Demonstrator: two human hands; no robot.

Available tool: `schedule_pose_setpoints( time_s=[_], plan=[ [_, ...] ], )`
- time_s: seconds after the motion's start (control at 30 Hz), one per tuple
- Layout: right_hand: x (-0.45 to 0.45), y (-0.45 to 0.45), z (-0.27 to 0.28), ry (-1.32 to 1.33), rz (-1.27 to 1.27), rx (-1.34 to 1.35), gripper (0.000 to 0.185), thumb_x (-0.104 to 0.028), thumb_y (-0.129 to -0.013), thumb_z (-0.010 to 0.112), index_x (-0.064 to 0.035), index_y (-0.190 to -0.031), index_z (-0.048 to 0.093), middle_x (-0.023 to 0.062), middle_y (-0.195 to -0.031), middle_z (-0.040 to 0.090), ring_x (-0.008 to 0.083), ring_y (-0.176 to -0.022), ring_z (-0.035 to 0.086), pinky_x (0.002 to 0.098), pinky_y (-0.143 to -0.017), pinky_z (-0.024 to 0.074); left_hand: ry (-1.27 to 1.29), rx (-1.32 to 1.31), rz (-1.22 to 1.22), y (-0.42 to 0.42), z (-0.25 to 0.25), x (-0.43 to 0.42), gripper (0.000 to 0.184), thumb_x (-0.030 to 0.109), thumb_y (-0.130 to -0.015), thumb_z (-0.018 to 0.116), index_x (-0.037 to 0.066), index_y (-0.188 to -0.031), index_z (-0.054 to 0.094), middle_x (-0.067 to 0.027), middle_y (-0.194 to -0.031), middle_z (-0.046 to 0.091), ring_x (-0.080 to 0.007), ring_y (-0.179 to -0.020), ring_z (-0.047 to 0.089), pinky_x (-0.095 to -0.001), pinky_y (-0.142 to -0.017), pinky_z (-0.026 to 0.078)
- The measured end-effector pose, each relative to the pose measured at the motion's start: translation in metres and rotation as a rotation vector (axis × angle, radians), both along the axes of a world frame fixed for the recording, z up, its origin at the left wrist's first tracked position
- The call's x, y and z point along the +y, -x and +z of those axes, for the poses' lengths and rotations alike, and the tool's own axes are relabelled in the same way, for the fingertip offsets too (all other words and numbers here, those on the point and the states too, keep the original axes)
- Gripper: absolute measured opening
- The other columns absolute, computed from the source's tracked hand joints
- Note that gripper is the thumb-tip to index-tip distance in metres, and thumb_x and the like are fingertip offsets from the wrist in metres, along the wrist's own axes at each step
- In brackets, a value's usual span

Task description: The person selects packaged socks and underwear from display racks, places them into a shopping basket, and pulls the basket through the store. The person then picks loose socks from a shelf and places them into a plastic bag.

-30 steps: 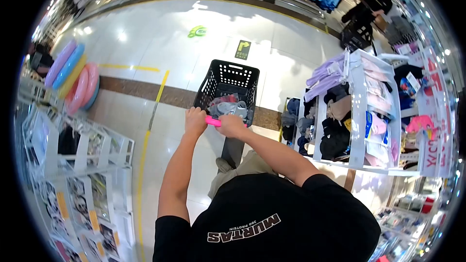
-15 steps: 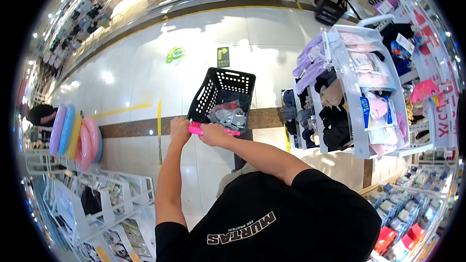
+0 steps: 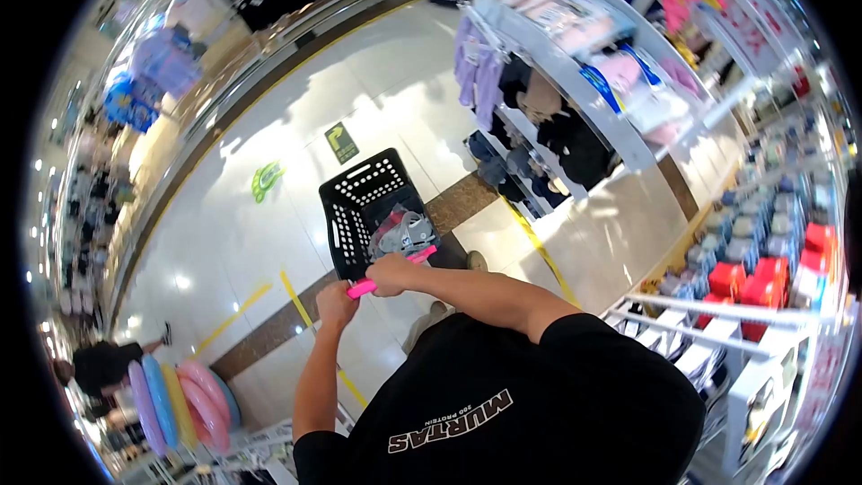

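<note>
A black shopping basket [image 3: 346,238] with round holes in its walls is in front of me, above the tiled floor. Its pink handle [image 3: 363,288] runs across the near side. My left hand [image 3: 337,305] is closed at the handle's left end. Nearer the middle, my right hand [image 3: 389,275] wraps round the same handle. Inside the basket lie grey items [image 3: 404,232] in clear packaging, with a bit of red or pink beside them; what they are I cannot make out.
On the right stands a white display rack [image 3: 628,148] with clothing and dark hats. Colourful swim rings [image 3: 184,404] are at lower left, beside a person in black [image 3: 103,366]. Red packages [image 3: 763,286] fill shelves at right. A green exit sign [image 3: 341,142] marks the floor.
My view has turned to the right, so the rack, swim rings and floor markings appear rotated and shifted. The basket has swung with me, both hands still on its handle. One shoe now shows.
</note>
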State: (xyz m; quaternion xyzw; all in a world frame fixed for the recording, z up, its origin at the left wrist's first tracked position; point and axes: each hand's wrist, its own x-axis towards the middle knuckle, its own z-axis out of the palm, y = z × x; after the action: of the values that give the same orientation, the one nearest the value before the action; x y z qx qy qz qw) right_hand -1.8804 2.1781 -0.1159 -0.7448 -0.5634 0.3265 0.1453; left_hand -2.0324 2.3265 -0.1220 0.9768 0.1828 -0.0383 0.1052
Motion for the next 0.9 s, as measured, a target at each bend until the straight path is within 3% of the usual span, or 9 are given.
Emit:
schedule_pose_setpoints(
  time_s=[0.13, 0.27, 0.47, 0.67, 0.9],
  plan=[
    [-0.011, 0.037, 0.007, 0.067, -0.096, -0.015, 0.030, -0.030, -0.077, 0.067, -0.0048, -0.091, 0.074, 0.0187, -0.091, 0.072, 0.0349, -0.089, 0.070, 0.0465, -0.076, 0.0557, -0.010, -0.074, -0.139, 0.026, -0.004, 0.001, 0.020, 0.025, -0.076, 0.071, 0.010, -0.068, 0.062, -0.0116, -0.070, 0.064, -0.0339, -0.068, 0.065, -0.0460, -0.060, 0.051],
    [-0.019, 0.089, 0.003, -0.015, -0.204, 0.008, 0.034, -0.039, -0.079, 0.067, -0.0066, -0.089, 0.072, 0.0191, -0.085, 0.071, 0.0390, -0.081, 0.070, 0.0496, -0.073, 0.0548, 0.051, -0.159, -0.292, 0.056, 0.006, 0.008, 0.017, 0.021, -0.074, 0.071, 0.009, -0.067, 0.061, -0.0099, -0.067, 0.062, -0.0330, -0.066, 0.064, -0.0445, -0.059, 0.051],
    [-0.014, 0.170, 0.000, -0.085, -0.393, 0.116, 0.034, -0.033, -0.084, 0.064, -0.0026, -0.098, 0.065, 0.0210, -0.091, 0.070, 0.0400, -0.085, 0.069, 0.0507, -0.076, 0.0537, 0.069, -0.196, -0.541, 0.090, 0.005, 0.041, 0.020, 0.020, -0.073, 0.072, 0.009, -0.065, 0.058, -0.0089, -0.064, 0.059, -0.0313, -0.061, 0.062, -0.0444, -0.057, 0.049],
    [-0.024, 0.216, 0.003, -0.108, -0.522, 0.232, 0.038, -0.032, -0.086, 0.061, 0.0022, -0.102, 0.057, 0.0236, -0.089, 0.068, 0.0413, -0.085, 0.067, 0.0522, -0.075, 0.0524, 0.063, -0.158, -0.819, 0.091, 0.017, 0.050, 0.020, 0.019, -0.073, 0.072, 0.011, -0.065, 0.056, -0.0082, -0.065, 0.059, -0.0296, -0.063, 0.060, -0.0425, -0.060, 0.048],
    [-0.031, 0.250, -0.007, -0.171, -0.673, 0.290, 0.033, -0.026, -0.088, 0.058, 0.0023, -0.103, 0.053, 0.0249, -0.087, 0.067, 0.0429, -0.082, 0.067, 0.0536, -0.075, 0.0522, -0.061, -0.046, -1.025, 0.080, 0.012, 0.051, 0.020, 0.018, -0.062, 0.075, 0.015, -0.068, 0.056, -0.0060, -0.068, 0.060, -0.0270, -0.069, 0.060, -0.0408, -0.072, 0.046]
  ],
)
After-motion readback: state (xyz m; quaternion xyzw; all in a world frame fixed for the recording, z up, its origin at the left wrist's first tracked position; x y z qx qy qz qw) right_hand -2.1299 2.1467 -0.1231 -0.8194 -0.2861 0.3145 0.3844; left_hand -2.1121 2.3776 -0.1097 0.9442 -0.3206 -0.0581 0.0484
